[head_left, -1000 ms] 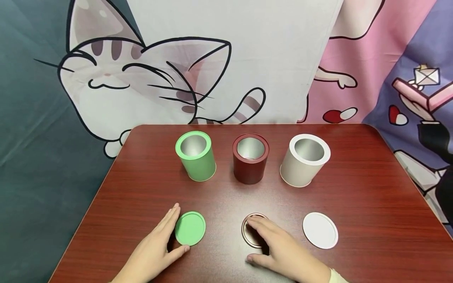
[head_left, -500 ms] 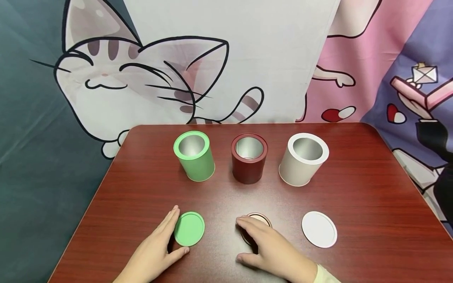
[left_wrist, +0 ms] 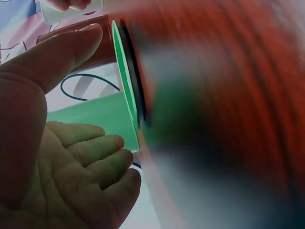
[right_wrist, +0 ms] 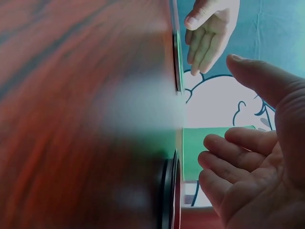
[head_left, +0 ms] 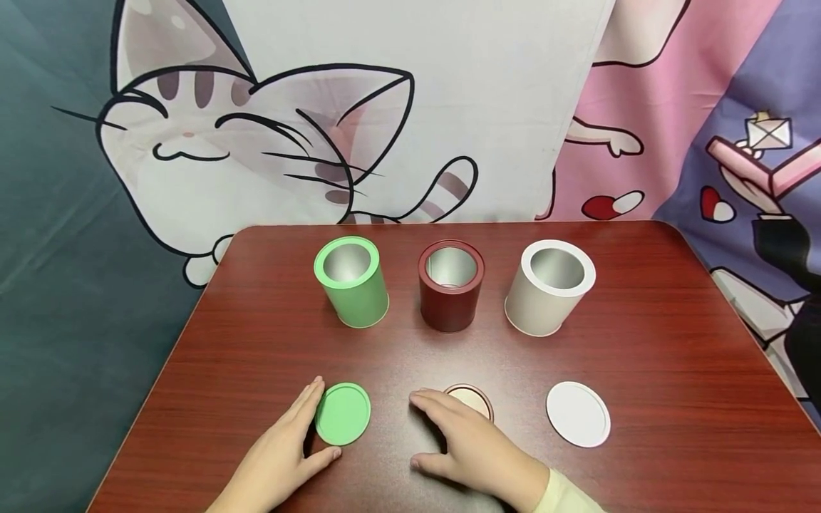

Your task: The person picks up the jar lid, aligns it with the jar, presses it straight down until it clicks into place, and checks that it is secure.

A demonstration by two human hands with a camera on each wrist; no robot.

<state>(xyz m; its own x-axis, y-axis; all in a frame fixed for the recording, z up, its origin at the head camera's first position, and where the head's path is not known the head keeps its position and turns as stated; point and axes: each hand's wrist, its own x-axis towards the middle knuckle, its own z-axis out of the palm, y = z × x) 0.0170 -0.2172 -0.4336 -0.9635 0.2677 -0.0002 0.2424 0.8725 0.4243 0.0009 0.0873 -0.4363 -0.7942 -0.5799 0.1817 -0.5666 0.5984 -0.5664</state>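
My left hand (head_left: 276, 452) rests around the left side of a flat green lid (head_left: 344, 414), its fingers straight along the edge and its thumb near the front rim. In the left wrist view the lid (left_wrist: 125, 71) stands edge-on between thumb and fingers. My right hand (head_left: 477, 450) is over the table with fingers extended and thumb apart, nothing between them. It partly covers a round lid with a dark red rim and pale middle (head_left: 473, 399). In the right wrist view this lid (right_wrist: 177, 200) lies flat below the fingers.
Behind the lids stand an uncapped green can (head_left: 359, 303), a dark red can (head_left: 449, 310) and a white can (head_left: 539, 310), in a row. A white lid (head_left: 579, 415) lies to the right on the wooden table (head_left: 673, 370). Printed curtains hang behind the table's far edge.
My right hand has slid left across the dark red lid, baring more of the lid's far right side. The left hand stays beside the green lid. The head view has shifted slightly.
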